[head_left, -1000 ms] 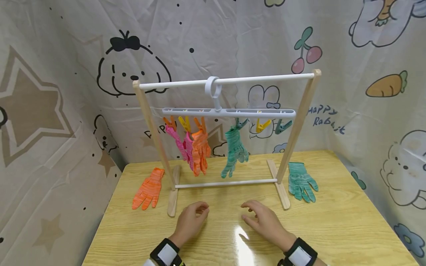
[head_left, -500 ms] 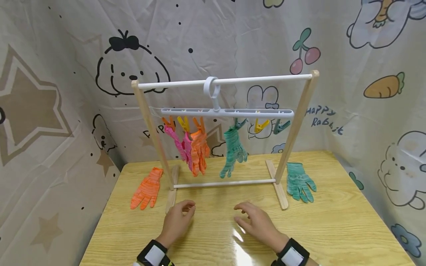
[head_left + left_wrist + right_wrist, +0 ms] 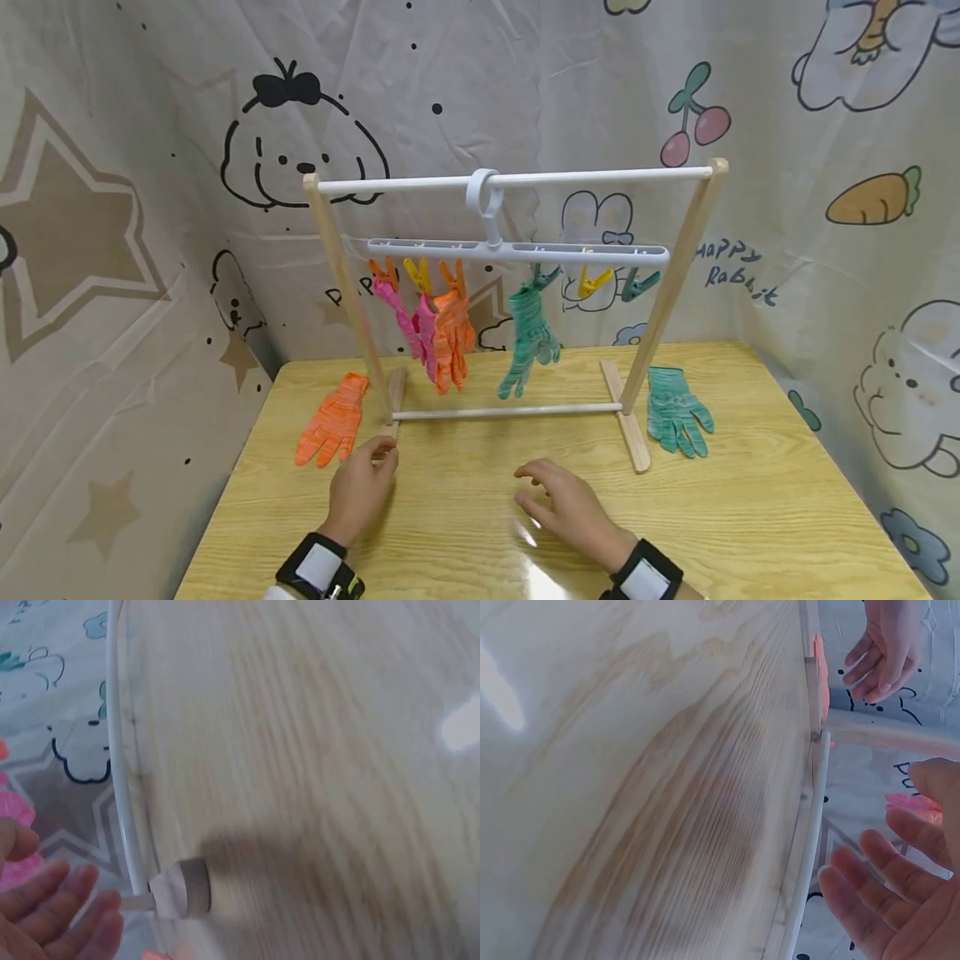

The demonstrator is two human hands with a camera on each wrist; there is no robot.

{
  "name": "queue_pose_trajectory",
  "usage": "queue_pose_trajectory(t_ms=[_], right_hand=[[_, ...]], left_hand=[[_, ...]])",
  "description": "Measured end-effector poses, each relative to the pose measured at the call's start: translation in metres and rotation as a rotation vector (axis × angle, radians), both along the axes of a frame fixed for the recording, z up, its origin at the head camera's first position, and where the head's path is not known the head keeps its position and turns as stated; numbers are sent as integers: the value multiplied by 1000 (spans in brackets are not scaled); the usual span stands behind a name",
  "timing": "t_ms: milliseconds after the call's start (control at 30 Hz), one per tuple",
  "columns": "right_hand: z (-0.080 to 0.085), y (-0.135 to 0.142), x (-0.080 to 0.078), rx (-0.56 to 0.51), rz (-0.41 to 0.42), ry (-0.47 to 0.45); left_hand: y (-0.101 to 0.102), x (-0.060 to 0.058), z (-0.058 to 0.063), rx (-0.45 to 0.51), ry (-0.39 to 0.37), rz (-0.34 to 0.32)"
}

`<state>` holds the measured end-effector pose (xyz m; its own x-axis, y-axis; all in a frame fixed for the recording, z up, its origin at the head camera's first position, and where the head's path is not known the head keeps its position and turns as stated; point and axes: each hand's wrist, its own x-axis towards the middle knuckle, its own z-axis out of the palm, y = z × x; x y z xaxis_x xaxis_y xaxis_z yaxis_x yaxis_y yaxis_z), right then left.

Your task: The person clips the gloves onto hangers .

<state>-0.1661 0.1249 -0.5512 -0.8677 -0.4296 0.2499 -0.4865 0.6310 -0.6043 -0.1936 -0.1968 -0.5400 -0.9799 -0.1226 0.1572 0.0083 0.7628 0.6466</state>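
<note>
My left hand (image 3: 360, 492), fingers loosely bent and holding nothing, hovers by the rack's left wooden foot (image 3: 396, 392), whose front end it hides in the head view. Just beyond it, to the left, an orange glove (image 3: 332, 421) lies flat on the table. Relaxed and holding nothing, my right hand (image 3: 562, 504) is over the table in front of the rack. From a grey clip hanger (image 3: 517, 252) hang a pink glove (image 3: 423, 329), an orange glove (image 3: 452, 342) and a green glove (image 3: 531, 342). Another green glove (image 3: 678, 412) lies right of the rack.
The hanger hooks over the white top rod (image 3: 600, 177) of a wooden rack, with a lower rod (image 3: 510, 412) near the table (image 3: 465, 533). A yellow clip (image 3: 594, 283) and a dark green clip (image 3: 640, 286) hang without gloves. Patterned cloth (image 3: 480, 92) surrounds the table's back and sides.
My left hand has moved left and somewhat forward, towards the rack's left foot and the orange glove on the table. My right hand has shifted slightly left. The gloves stay where they were.
</note>
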Motion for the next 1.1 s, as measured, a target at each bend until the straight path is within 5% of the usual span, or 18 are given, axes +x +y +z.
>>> queue_pose_trajectory(t_ms=[333, 567, 1100], right_hand=[[-1, -17, 0, 44, 20, 76], [-1, -27, 1, 63, 29, 86], [8, -51, 1, 72, 113, 22]], left_hand=[[-27, -18, 2, -32, -42, 75], [-42, -34, -4, -107, -11, 49], [-61, -60, 0, -231, -158, 10]])
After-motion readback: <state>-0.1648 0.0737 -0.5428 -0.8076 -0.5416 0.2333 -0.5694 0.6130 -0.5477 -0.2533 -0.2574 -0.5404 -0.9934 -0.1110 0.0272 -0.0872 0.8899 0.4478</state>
